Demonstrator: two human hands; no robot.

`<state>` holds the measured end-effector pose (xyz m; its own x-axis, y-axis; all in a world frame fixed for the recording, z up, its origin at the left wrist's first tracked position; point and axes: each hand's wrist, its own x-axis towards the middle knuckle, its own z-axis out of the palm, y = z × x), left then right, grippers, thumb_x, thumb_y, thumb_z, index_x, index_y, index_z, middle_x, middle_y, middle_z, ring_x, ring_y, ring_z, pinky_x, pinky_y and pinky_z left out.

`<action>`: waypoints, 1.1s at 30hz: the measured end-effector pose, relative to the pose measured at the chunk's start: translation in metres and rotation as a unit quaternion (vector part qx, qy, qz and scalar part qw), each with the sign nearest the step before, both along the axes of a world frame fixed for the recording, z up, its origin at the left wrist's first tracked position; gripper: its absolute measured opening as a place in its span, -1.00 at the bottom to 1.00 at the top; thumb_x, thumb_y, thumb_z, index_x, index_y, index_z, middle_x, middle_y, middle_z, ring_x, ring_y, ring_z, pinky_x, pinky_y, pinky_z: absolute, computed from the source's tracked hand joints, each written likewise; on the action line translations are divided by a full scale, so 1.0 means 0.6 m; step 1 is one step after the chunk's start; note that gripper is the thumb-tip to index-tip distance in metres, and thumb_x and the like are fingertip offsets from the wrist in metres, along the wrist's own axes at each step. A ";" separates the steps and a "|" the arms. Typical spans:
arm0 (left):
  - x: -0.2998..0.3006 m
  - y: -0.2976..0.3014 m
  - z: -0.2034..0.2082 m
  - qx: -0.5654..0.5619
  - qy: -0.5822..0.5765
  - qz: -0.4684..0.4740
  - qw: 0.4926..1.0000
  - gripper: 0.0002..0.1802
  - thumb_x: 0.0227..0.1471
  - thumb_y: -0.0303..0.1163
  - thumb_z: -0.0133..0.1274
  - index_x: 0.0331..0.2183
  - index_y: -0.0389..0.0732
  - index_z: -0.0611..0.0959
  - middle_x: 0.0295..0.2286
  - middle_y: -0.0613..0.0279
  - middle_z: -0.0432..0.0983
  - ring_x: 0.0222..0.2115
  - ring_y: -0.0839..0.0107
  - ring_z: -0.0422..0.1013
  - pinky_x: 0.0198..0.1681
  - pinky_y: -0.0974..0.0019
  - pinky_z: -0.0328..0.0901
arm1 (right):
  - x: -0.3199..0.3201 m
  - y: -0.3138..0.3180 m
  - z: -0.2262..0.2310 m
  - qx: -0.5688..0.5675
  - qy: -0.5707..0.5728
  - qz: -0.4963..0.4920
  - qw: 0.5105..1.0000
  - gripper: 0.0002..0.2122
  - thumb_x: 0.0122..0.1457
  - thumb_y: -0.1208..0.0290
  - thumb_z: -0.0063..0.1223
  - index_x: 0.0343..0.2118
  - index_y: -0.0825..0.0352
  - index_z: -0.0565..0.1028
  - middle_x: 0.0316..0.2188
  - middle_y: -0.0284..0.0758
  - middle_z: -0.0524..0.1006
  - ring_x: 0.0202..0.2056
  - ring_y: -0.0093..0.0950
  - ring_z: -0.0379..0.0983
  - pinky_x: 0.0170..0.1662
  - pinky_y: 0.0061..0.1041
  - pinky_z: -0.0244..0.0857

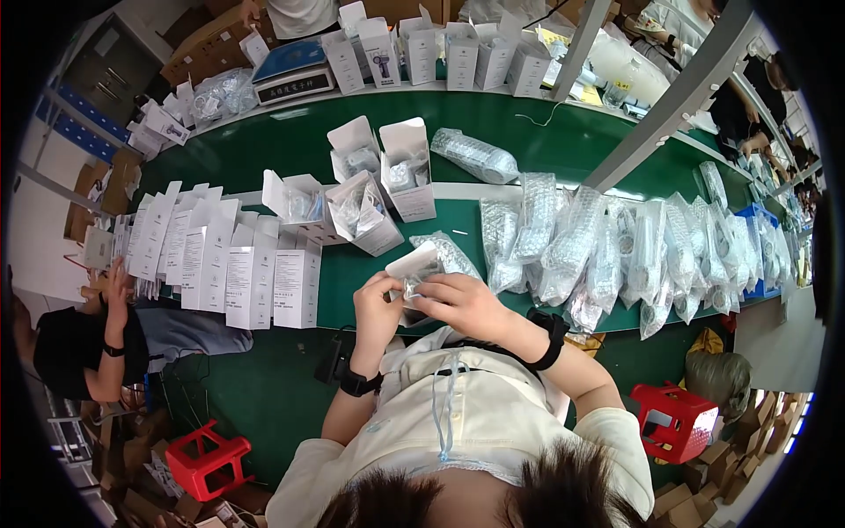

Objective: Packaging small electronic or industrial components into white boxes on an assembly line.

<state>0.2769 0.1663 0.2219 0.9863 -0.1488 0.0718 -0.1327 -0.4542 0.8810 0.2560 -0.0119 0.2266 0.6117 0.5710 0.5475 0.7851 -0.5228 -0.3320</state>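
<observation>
At the near edge of the green table, a small white carton stands with its flap raised between my two hands. My left hand is closed on the carton's left side, its fingertips at the opening. My right hand reaches over the top from the right, fingers bent and pressed on clear plastic wrap in the opening. Both palms hide most of the carton's lower part. Just behind it lies a bubble-wrapped packet. Beyond are several open cartons with bubble-wrapped contents showing.
White cartons stand in a row at left. Bubble-wrapped packets crowd the right side, and another packet lies farther back. A scale sits at the far edge. A metal post slants at right. A co-worker's hand shows at left.
</observation>
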 end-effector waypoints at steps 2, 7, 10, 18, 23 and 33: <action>0.001 0.006 -0.008 -0.009 -0.002 0.009 1.000 -0.85 -0.39 -0.61 0.18 -0.62 -0.33 0.52 -0.63 0.23 0.35 -0.72 0.53 0.20 -0.66 0.48 0.07 | -0.003 0.003 -0.002 -0.038 0.046 -0.009 0.998 -0.71 -0.13 0.36 0.14 -0.30 0.32 0.42 -0.29 -0.30 0.41 -0.14 -0.31 0.30 -0.15 -0.40 0.22; -0.001 0.004 -0.014 -0.049 -0.014 0.002 0.999 -0.86 -0.37 -0.60 0.18 -0.62 -0.33 0.52 -0.63 0.24 0.35 -0.72 0.54 0.19 -0.65 0.47 0.07 | 0.000 -0.023 0.001 -0.032 0.118 0.000 0.993 -0.54 -0.18 0.28 0.20 -0.15 0.29 0.37 -0.11 -0.22 0.29 0.04 -0.27 0.10 0.04 -0.33 0.03; -0.011 0.001 -0.001 -0.029 -0.021 0.045 0.998 -0.86 -0.34 -0.57 0.18 -0.65 -0.34 0.51 -0.60 0.25 0.40 -0.68 0.56 0.25 -0.65 0.50 0.08 | 0.009 -0.050 -0.015 0.084 0.162 0.006 0.983 -0.34 -0.24 0.26 0.26 -0.01 0.29 0.24 -0.02 -0.18 0.20 0.08 -0.26 0.03 0.10 -0.33 -0.05; 0.035 -0.083 0.119 -0.452 -0.025 0.028 0.891 -0.89 -0.11 -0.56 0.04 -0.45 -0.36 0.46 -0.39 0.13 0.45 -0.37 0.43 0.40 -0.37 0.47 0.30 | 0.050 -0.107 0.071 0.258 0.369 -0.079 0.889 -0.08 -0.34 0.32 0.35 0.10 0.40 0.00 0.06 -0.16 0.14 0.08 -0.37 0.07 0.11 -0.39 -0.04; 0.060 -0.033 0.060 -0.329 -0.083 -0.007 0.941 -0.88 -0.04 -0.57 -0.07 -0.36 -0.35 0.40 -0.36 0.05 0.40 -0.30 0.31 0.38 -0.25 0.32 0.32 | 0.234 -0.196 0.152 0.483 0.370 -0.159 0.777 -0.26 -0.34 0.51 0.28 0.00 0.42 0.17 -0.18 -0.26 0.40 -0.09 -0.45 0.29 -0.02 -0.44 0.15; 0.043 -0.025 -0.010 -0.284 0.167 -0.027 0.944 -0.95 -0.03 -0.62 -0.09 -0.41 -0.35 0.44 -0.38 0.12 0.44 -0.34 0.41 0.40 -0.25 0.41 0.29 | 0.560 -0.210 -0.145 0.324 0.081 -0.454 0.826 0.02 -0.39 0.50 0.33 0.13 0.39 -0.18 0.01 -0.05 0.13 -0.01 -0.16 0.17 0.01 -0.41 0.13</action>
<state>0.3030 0.1514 0.2157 0.9603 -0.2297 -0.1584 0.1860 0.1041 0.9770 0.5918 -0.1378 0.1395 0.7215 -0.5443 0.4279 0.0860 -0.5427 -0.8355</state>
